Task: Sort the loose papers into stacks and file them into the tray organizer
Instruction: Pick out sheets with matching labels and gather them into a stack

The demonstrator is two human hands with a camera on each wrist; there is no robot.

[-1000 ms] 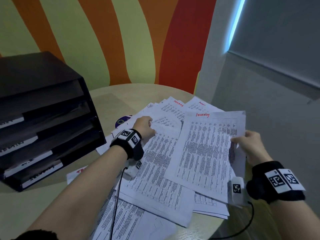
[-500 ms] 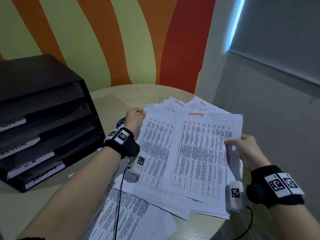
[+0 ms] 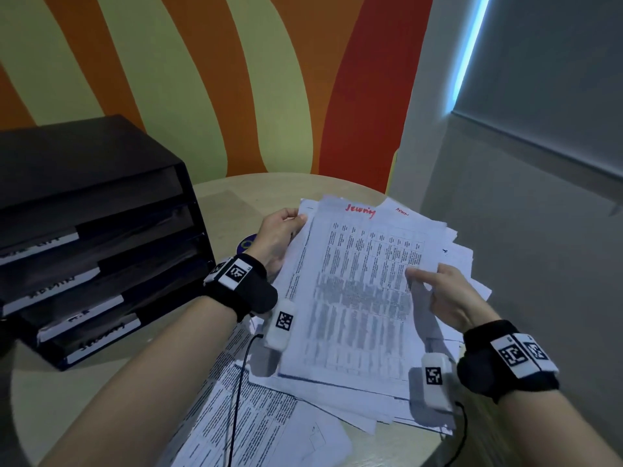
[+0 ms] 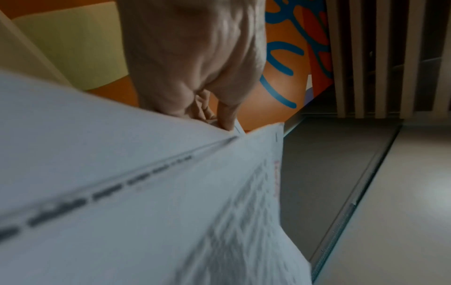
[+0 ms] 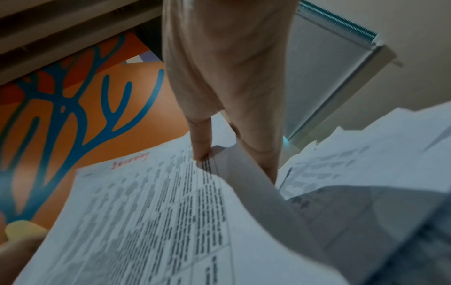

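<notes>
Holding a bundle of printed papers tilted up above the round table, top sheet marked in red. Left hand grip clamped on the upper left edge; right hand grip pinching the right edge. More loose sheets beneath on the table; black tray organizer to the left

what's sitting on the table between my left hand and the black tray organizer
In the head view, a small round purple disc peeks out beside the left hand, then bare table up to the tray organizer.
</notes>
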